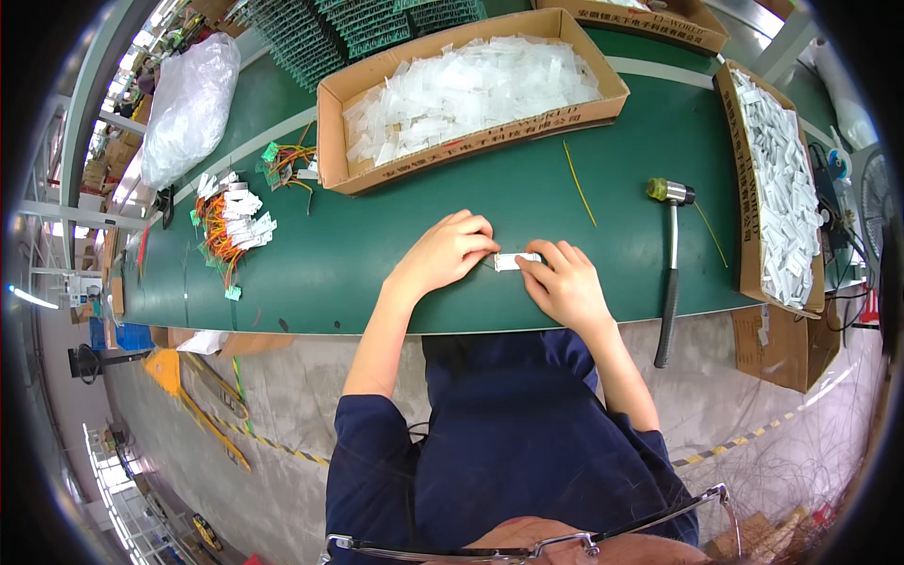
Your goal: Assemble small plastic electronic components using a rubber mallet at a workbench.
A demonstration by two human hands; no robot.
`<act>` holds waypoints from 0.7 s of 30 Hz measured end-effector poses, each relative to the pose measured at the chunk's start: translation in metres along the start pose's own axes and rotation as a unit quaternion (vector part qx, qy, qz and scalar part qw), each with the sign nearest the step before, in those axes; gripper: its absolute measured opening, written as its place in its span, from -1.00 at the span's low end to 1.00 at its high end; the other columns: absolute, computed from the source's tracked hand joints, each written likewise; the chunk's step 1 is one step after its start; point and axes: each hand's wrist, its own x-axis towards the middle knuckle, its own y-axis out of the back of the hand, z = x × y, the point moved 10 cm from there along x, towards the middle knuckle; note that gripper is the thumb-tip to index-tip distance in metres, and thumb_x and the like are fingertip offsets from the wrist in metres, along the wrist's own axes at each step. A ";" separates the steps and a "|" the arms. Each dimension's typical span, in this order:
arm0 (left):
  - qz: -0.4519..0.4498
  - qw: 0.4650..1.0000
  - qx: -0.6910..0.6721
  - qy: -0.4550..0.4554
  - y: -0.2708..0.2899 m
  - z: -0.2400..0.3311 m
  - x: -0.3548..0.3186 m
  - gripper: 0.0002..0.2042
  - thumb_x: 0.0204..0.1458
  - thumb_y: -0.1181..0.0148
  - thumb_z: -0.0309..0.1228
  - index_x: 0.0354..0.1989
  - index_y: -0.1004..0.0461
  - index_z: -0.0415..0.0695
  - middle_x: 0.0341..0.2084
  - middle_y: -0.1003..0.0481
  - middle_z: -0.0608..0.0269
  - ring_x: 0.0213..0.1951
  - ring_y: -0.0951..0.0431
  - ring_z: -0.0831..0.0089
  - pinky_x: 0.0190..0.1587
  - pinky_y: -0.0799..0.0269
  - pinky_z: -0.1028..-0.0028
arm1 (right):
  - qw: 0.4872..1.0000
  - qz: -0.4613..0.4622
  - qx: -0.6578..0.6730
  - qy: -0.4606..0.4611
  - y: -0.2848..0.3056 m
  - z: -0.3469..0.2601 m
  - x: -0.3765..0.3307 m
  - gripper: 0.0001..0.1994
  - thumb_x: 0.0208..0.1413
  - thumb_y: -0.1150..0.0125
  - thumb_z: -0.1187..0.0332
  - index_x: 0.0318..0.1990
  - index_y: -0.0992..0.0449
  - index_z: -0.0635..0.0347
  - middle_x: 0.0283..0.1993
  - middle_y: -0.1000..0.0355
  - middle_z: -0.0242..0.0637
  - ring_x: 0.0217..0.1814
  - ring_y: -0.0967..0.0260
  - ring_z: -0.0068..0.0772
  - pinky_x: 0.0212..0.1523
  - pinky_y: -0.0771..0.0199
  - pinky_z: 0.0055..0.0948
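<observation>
Between my two hands, just above the green tabletop, is a small white rectangular plastic case [514, 262]. My right hand [565, 282] is closed on its right end, thumb and fingers pinching it. At the case's left end, the fingertips of my left hand [444, 252] are pinched together; a short dark wire shows beneath them, and what else they grip is too small to tell. To the left lies a pile of white cases with orange wires and green connectors [234, 224]. A smaller bunch of wired green parts [287, 165] rests behind it.
A cardboard box of clear plastic pieces [471, 155] stands behind my hands. Another box, full of white plastic cases [744, 188], is at the right. A mallet [672, 245] overhangs the front edge. A yellow wire [579, 184] lies nearby; stacked green trays [363, 28] stand at the back.
</observation>
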 end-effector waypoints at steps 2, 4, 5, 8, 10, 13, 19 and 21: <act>-0.021 1.000 -0.002 0.002 0.000 -0.001 -0.004 -0.87 -0.03 -0.26 -0.53 -0.28 -0.61 -0.13 -0.35 -0.47 0.35 -0.25 -0.41 0.31 -0.14 -0.39 0.36 | 1.000 -0.003 0.006 0.003 -0.002 -0.004 0.002 -0.81 -0.06 -0.31 0.40 -0.23 -0.60 0.11 -0.13 -0.44 -0.35 -0.27 -0.37 -0.32 -0.25 -0.42 -0.32; -0.027 1.000 -0.001 -0.009 0.000 0.001 0.000 -0.87 -0.03 -0.26 -0.52 -0.28 -0.61 -0.14 -0.33 -0.47 0.33 -0.25 -0.41 0.30 -0.13 -0.39 0.36 | 1.000 -0.008 0.007 -0.001 0.001 -0.002 0.003 -0.83 -0.08 -0.29 0.42 -0.26 -0.59 0.12 -0.12 -0.44 -0.33 -0.25 -0.39 -0.28 -0.24 -0.44 -0.30; -0.038 0.999 -0.002 -0.008 0.000 0.002 0.001 -0.87 -0.03 -0.26 -0.51 -0.28 -0.61 -0.14 -0.31 -0.47 0.31 -0.24 -0.41 0.29 -0.11 -0.39 0.35 | 1.000 -0.011 0.007 -0.005 0.000 -0.002 0.003 -0.84 -0.08 -0.28 0.42 -0.28 -0.58 0.12 -0.13 -0.45 -0.32 -0.24 -0.39 -0.27 -0.24 -0.45 -0.30; -0.053 0.998 0.018 -0.029 -0.001 0.006 0.004 -0.82 -0.06 -0.28 -0.48 -0.24 -0.61 -0.15 -0.27 -0.46 0.25 -0.19 -0.42 0.25 -0.08 -0.38 0.33 | 1.000 0.006 0.018 -0.020 -0.001 0.007 -0.002 -0.89 -0.10 -0.28 0.42 -0.36 -0.55 0.13 -0.16 -0.46 -0.31 -0.26 -0.42 -0.22 -0.23 -0.46 -0.27; -0.066 0.998 0.004 -0.005 -0.004 0.006 0.004 -0.77 -0.08 -0.30 -0.45 -0.20 -0.60 -0.17 -0.27 -0.46 0.22 -0.17 -0.43 0.22 -0.06 -0.38 0.33 | 1.000 0.010 0.014 -0.001 0.005 0.005 -0.001 -0.89 -0.10 -0.27 0.40 -0.36 -0.54 0.14 -0.17 -0.47 -0.29 -0.25 -0.43 -0.21 -0.21 -0.46 -0.24; -0.022 1.000 0.003 0.018 0.001 0.007 -0.005 -0.73 -0.15 -0.36 -0.41 -0.23 -0.59 -0.19 -0.27 -0.46 0.20 -0.16 -0.46 0.18 -0.06 -0.40 0.29 | 0.999 0.006 0.030 0.017 -0.003 0.005 -0.003 -0.86 -0.08 -0.26 0.39 -0.31 -0.55 0.13 -0.13 -0.43 -0.31 -0.23 -0.40 -0.25 -0.21 -0.45 -0.28; 0.028 0.999 -0.001 0.019 -0.008 0.015 -0.017 -0.67 -0.17 -0.30 -0.55 -0.15 -0.53 -0.29 -0.29 -0.37 0.11 -0.16 -0.42 0.16 -0.11 -0.40 0.30 | 0.999 0.036 0.023 0.026 -0.004 0.004 -0.010 -0.88 -0.02 -0.24 0.37 -0.30 -0.55 0.14 -0.11 -0.40 -0.32 -0.21 -0.36 -0.31 -0.22 -0.41 -0.31; 0.016 0.998 -0.034 0.044 -0.012 0.007 -0.021 -0.65 -0.15 -0.28 -0.57 -0.10 -0.51 -0.29 -0.28 -0.37 0.11 -0.16 -0.43 0.16 -0.11 -0.40 0.32 | 0.999 0.037 0.020 0.022 -0.005 0.003 -0.010 -0.88 -0.01 -0.24 0.37 -0.31 -0.55 0.14 -0.12 -0.39 -0.33 -0.21 -0.36 -0.32 -0.23 -0.41 -0.33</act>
